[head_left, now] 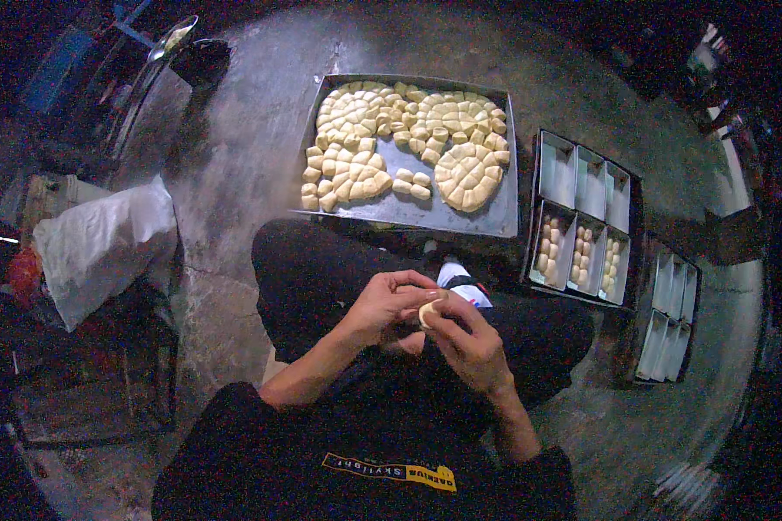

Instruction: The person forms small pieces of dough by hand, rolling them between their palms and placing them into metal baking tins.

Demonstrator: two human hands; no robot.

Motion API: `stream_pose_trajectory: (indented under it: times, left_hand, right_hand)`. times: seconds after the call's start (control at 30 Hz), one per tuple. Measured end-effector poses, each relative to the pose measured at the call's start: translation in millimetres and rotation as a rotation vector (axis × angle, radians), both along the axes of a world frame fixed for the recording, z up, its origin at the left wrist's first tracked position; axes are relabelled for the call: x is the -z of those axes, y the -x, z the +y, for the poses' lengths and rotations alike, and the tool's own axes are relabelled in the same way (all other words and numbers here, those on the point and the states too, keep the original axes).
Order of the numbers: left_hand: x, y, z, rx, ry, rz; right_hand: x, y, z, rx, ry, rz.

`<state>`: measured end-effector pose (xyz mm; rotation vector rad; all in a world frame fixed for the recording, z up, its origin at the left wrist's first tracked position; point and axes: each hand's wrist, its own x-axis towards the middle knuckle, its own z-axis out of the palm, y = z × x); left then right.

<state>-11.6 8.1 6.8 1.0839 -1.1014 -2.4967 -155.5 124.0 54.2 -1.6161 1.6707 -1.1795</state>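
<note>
Over my lap, my left hand and my right hand meet with their fingers closed around a small pale dough piece. Much of the dough piece is hidden by the fingers. Beyond my knees lies a wide metal tray bearing several clusters of cut dough. A few loose dough pieces sit apart near the tray's middle. To the right stands a set of rectangular loaf tins; its nearer tins hold rows of dough balls, while the farther ones show bare bottoms.
A second set of loaf tins stands farther right on the concrete floor. At the left, a white sack rests above a dark frame, with a red bundle beside it. Dim equipment lines the upper left.
</note>
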Motion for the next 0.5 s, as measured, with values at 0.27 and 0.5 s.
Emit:
stream_pose_trajectory:
  times: [0.27, 0.5]
  left_hand:
    - [-29.4, -7.7, 4.7, 0.178, 0.769, -0.026]
    - [-11.2, -5.2, 7.9, -0.118, 0.588, -0.071]
  right_hand:
    - [10.7, 16.7, -3.0, 0.133, -0.326, -0.384]
    - [-4.3, 14.0, -6.3, 0.124, -0.044, 0.057]
